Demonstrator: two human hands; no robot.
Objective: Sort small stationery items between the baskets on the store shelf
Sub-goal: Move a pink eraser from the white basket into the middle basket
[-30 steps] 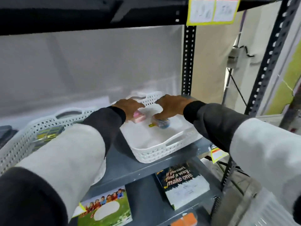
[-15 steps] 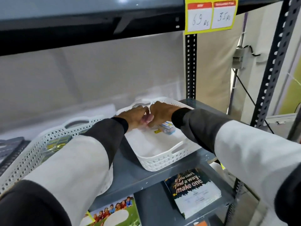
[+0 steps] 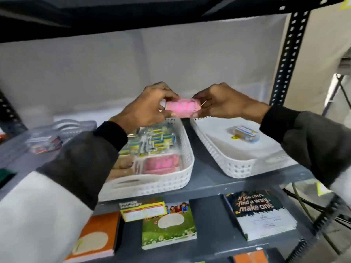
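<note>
My left hand (image 3: 146, 109) and my right hand (image 3: 223, 103) together pinch a small pink pack (image 3: 182, 107) by its two ends, held in the air above the gap between two white perforated baskets. The left basket (image 3: 171, 179) holds several yellow-and-blue packs (image 3: 152, 141) and another pink pack (image 3: 161, 163) near its front. The right basket (image 3: 235, 168) holds a single small blue-and-yellow pack (image 3: 246, 136) on its white floor. My left forearm hides part of the left basket.
Both baskets stand on a grey metal shelf (image 3: 207, 177). A clear tray with small items (image 3: 47, 143) lies at the left. Notebooks (image 3: 260, 213) lie on the shelf below. A black slotted upright (image 3: 288, 54) stands at the right; another shelf hangs overhead.
Both hands have risen out of the right basket with the pink pack and moved left, over the gap between the baskets. The view has dropped and swung left, showing the left basket's contents.
</note>
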